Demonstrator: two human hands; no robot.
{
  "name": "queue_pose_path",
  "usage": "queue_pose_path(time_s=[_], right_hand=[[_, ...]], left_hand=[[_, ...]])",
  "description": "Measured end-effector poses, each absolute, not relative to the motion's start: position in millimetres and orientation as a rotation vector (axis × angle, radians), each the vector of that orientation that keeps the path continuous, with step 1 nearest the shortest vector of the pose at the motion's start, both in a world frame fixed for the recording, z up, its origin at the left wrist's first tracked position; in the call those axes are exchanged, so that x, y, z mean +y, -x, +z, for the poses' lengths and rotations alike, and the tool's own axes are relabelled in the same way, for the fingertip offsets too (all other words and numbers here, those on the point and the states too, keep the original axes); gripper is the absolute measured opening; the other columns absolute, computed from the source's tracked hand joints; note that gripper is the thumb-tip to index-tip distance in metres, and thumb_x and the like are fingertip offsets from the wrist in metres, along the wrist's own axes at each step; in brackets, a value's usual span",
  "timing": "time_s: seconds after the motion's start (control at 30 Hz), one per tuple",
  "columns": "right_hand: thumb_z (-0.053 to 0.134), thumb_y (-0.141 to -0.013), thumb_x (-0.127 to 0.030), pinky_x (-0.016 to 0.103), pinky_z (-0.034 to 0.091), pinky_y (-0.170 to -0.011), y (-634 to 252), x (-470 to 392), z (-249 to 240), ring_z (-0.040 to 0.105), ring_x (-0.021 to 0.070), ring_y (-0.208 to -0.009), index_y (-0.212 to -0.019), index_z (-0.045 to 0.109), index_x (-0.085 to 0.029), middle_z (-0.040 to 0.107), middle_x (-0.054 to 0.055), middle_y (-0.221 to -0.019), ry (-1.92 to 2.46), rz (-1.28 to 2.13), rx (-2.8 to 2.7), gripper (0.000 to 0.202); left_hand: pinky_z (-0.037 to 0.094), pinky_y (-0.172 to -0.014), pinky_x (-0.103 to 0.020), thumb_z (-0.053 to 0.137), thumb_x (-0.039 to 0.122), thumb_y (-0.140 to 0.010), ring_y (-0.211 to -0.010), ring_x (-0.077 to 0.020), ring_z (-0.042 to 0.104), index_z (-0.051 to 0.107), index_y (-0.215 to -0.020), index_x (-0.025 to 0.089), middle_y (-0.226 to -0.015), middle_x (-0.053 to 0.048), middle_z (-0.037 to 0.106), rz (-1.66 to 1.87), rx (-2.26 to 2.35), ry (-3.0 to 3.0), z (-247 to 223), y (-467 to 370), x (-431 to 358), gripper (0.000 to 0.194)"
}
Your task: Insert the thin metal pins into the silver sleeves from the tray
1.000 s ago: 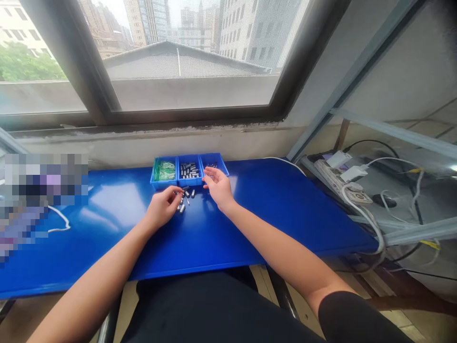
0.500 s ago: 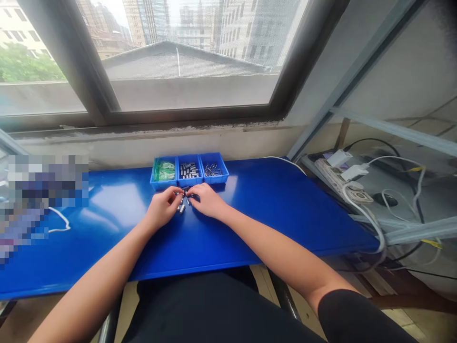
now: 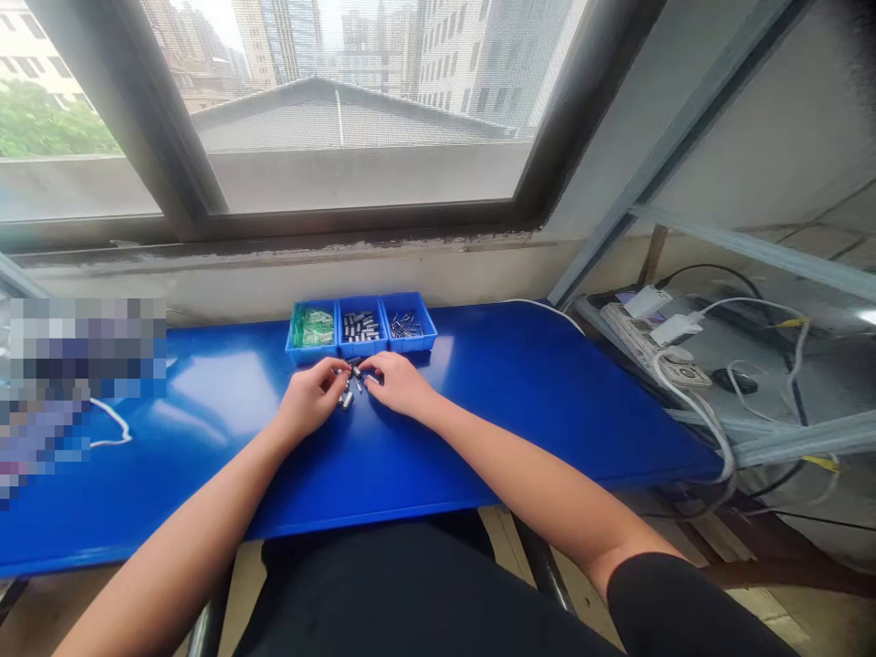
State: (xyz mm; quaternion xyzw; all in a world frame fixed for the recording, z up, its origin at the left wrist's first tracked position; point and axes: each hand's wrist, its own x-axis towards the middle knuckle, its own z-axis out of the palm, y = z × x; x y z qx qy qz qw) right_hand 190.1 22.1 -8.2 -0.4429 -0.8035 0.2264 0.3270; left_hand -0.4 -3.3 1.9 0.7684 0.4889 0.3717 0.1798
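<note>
My left hand [image 3: 316,394] is closed in a pinch, thumb and forefinger around a small dark and silver metal part [image 3: 357,371]; its exact kind is too small to tell. Facing it from the right, my right hand [image 3: 398,383] has bent fingers by the same part, and what lies between its thumb and forefinger is mostly hidden. Short metal cylinders [image 3: 348,400] lie on the blue table below the fingertips. Just beyond are three joined blue bins: one with green plastic bagging [image 3: 316,327], one with short metal cylinders [image 3: 361,326], one with thin metal pins [image 3: 406,325].
The blue table [image 3: 520,411] runs below a window. At right a metal rack [image 3: 616,242] holds a power strip [image 3: 650,342] with chargers and white cables. A white cable [image 3: 113,422] and a blurred-out area are at left.
My right thumb and forefinger have shifted slightly, with a little more of the metal part showing between the hands. My left hand keeps its pinch.
</note>
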Motion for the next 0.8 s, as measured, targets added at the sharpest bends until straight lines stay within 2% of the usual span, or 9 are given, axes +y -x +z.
queue_pose_path(time_s=[0.17,0.3,0.47,0.63,0.8], right_hand=[[0.057,-0.076,-0.008,0.034,0.05,-0.08,-189.1,20.3,-8.1,0.064,0.0187,-0.085,-0.097,0.069,-0.019,0.071,0.006,-0.095,1.125,0.74,-2.03,0.026],[0.065,-0.071,-0.017,0.032,0.053,-0.074,-183.2,16.1,-6.9,0.067,0.017,-0.08,-0.099,0.067,-0.02,0.071,0.004,-0.088,1.035,1.005,-1.72,0.028],[0.079,-0.058,-0.027,0.036,0.056,-0.076,-175.9,14.2,-3.8,0.068,0.0173,-0.076,-0.096,0.062,-0.019,0.07,0.002,-0.08,0.871,1.352,-1.373,0.042],[0.082,-0.055,-0.031,0.037,0.057,-0.077,-176.6,13.7,1.4,0.069,0.0176,-0.076,-0.095,0.061,-0.02,0.07,0.001,-0.078,0.861,1.416,-1.233,0.046],[0.082,-0.056,-0.035,0.037,0.057,-0.077,-176.1,13.7,1.6,0.069,0.0182,-0.077,-0.091,0.062,-0.019,0.071,0.002,-0.081,0.856,1.415,-1.222,0.043]], left_hand=[[0.038,-0.052,-0.02,0.052,0.034,-0.088,-0.049,-0.0081,0.047,0.064,-0.095,0.018,-0.057,0.004,0.055,1.051,1.376,-2.172,1.9,0.3,-3.0,0.021],[0.038,-0.051,-0.019,0.054,0.034,-0.086,-0.049,-0.0077,0.046,0.063,-0.101,0.018,-0.056,0.005,0.053,1.048,1.359,-2.165,0.8,-0.2,-2.4,0.023],[0.038,-0.052,-0.019,0.053,0.032,-0.087,-0.049,-0.0076,0.045,0.064,-0.108,0.018,-0.056,0.005,0.052,1.047,1.292,-2.164,2.1,-0.3,-3.0,0.028],[0.039,-0.053,-0.019,0.052,0.032,-0.088,-0.05,-0.0081,0.045,0.064,-0.109,0.018,-0.056,0.005,0.051,1.032,1.256,-2.159,5.8,-1.5,-5.6,0.028],[0.037,-0.052,-0.02,0.053,0.039,-0.088,-0.049,-0.0083,0.045,0.062,-0.1,0.018,-0.055,0.005,0.051,1.049,1.329,-2.177,5.1,-2.0,-5.3,0.026]])
